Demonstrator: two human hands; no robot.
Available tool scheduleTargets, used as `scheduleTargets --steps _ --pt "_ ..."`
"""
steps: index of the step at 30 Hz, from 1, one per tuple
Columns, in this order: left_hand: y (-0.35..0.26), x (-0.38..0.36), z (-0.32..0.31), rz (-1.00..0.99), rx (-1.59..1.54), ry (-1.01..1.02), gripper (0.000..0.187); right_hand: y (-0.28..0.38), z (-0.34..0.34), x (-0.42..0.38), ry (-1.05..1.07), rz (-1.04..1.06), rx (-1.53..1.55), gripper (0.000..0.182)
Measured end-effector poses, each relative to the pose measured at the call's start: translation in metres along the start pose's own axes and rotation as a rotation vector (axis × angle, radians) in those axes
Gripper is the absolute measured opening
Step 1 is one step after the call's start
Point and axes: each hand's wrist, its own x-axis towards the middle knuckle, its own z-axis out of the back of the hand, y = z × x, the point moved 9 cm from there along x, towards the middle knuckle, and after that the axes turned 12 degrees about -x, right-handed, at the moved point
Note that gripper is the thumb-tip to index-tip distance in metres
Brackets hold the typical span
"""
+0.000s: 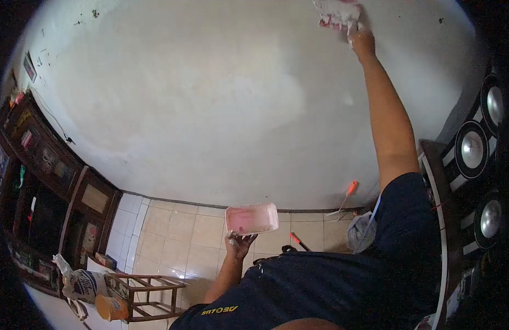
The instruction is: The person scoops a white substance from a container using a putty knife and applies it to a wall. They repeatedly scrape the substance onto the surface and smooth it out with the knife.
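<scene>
Reaching high against the wall (210, 99), the right hand (360, 34) is seen closed around a paint-smeared tool (336, 14), pressed to the plaster near the top edge of the view; whether it is a brush or a pad cannot be told, since it is blurred and partly cut off. The left hand (239, 242) is held low in front of the body, its fingers curled up under a shallow pink tray (252, 218), which is carried roughly level from beneath.

The tray is judged to be thin plastic, light and somewhat flexible, and likely slick wherever wet paint has run; it is best supported from underneath with the fingers spread wide, or gripped by a rim, so that it is kept flat and nothing is spilled. The tool is judged to be light, soft at its working face, and best held by its handle or back, clear of the paint.

Beyond the hands, a roller with an orange handle (348, 193) is leaned against the foot of the wall, above the tiled floor (183, 236). A dark cabinet (40, 187) is seen at the left, a wooden stool (147, 294) below it, and speakers (474, 148) at the right.
</scene>
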Motion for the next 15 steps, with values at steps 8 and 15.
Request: scheduleTargets --steps 8,15 --pt "0.005 0.000 0.009 0.043 -0.021 0.009 0.046 -0.153 -0.192 -0.457 0.650 -0.271 -0.144 0.048" --pt "0.002 0.004 -0.004 -0.001 0.019 -0.019 0.039 -0.204 -0.176 -0.633 0.892 -0.600 -0.026 0.051"
